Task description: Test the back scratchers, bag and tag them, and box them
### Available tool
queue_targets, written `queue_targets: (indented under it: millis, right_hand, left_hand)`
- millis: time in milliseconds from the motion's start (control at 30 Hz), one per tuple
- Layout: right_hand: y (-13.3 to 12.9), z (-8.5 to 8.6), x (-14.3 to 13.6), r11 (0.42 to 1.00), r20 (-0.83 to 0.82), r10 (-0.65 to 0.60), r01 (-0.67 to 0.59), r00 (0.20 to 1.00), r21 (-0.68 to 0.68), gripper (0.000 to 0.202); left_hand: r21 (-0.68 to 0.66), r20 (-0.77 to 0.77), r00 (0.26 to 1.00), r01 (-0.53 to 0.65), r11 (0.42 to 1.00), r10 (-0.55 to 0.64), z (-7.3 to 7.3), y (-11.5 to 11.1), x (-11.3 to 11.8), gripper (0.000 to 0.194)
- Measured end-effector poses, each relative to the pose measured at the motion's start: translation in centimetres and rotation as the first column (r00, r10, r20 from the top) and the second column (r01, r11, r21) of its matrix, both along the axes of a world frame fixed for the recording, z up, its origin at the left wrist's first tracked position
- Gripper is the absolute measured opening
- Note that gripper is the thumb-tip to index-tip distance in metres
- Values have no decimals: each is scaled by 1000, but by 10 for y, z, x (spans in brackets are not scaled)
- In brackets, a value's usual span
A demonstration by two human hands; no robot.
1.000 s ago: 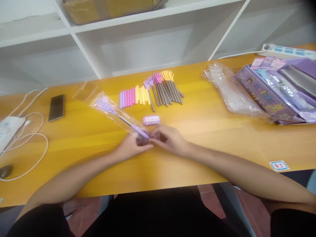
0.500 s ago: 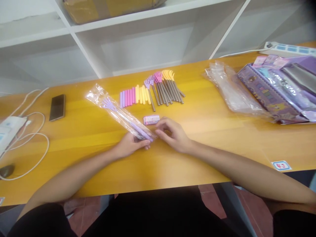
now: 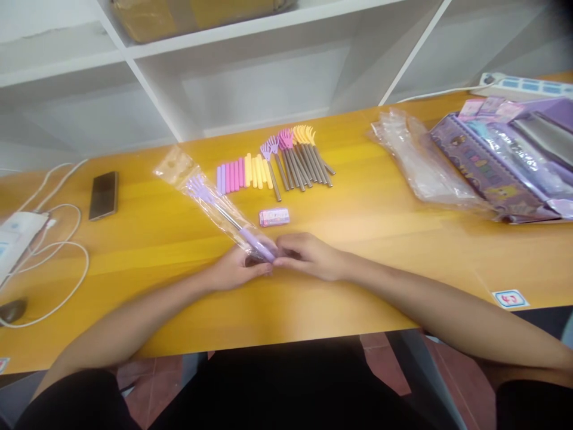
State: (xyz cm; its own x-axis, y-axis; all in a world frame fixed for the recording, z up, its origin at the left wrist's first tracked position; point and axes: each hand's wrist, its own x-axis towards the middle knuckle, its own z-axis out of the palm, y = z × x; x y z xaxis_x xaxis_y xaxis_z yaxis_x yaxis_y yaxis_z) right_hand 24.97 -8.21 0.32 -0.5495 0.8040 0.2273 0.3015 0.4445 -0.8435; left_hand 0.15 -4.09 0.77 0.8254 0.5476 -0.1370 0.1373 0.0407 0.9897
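Note:
A lilac back scratcher point(image 3: 256, 242) with a metal rod lies inside a clear plastic bag point(image 3: 172, 166), its claw end pointing up and left. My left hand point(image 3: 233, 269) is closed around the handle end from below, thumb in front. My right hand point(image 3: 311, 255) pinches the lower right end of the bag, close to the left fingertips. Just above the hands sits a small stack of printed cards point(image 3: 274, 217). Farther back are loose pink handle tubes point(image 3: 233, 177), yellow handle tubes point(image 3: 258, 172) and a bunch of metal-rod scratchers point(image 3: 307, 161) with lilac, pink and yellow claws.
Clear plastic bags point(image 3: 412, 161) lie at the right beside a purple printed display box point(image 3: 487, 161). At the left are a phone point(image 3: 103, 195), a power strip point(image 3: 20, 239) with white cables and a dark mouse point(image 3: 12, 310). White shelving point(image 3: 268, 77) stands behind the table.
My right hand has moved left and down and now pinches the bag's end. The handle end has dropped slightly, and the bag has shifted a little.

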Motion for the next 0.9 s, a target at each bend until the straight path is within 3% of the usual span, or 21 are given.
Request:
queue_targets:
  millis: [267, 600, 800, 900]
  right_hand:
    - [-5, 4, -4, 995, -34, 49, -52, 998, -87, 42]
    - [-4, 11, -6, 985, -64, 162, -166, 985, -56, 40]
    - [-4, 9, -7, 991, -6, 134, -134, 991, -9, 46]
    - [-3, 5, -7, 989, -7, 146, -146, 989, -6, 50]
  left_hand:
    - [9, 24, 999, 32, 999, -32, -1, -1, -4, 39]
    - [56, -40, 984, 173, 983, -171, 7, 5, -1, 30]
    - [79, -30, 985, 170, 982, -168, 3, 4, -2, 35]
    - [27, -25, 990, 142, 989, -141, -1, 4, -2, 36]
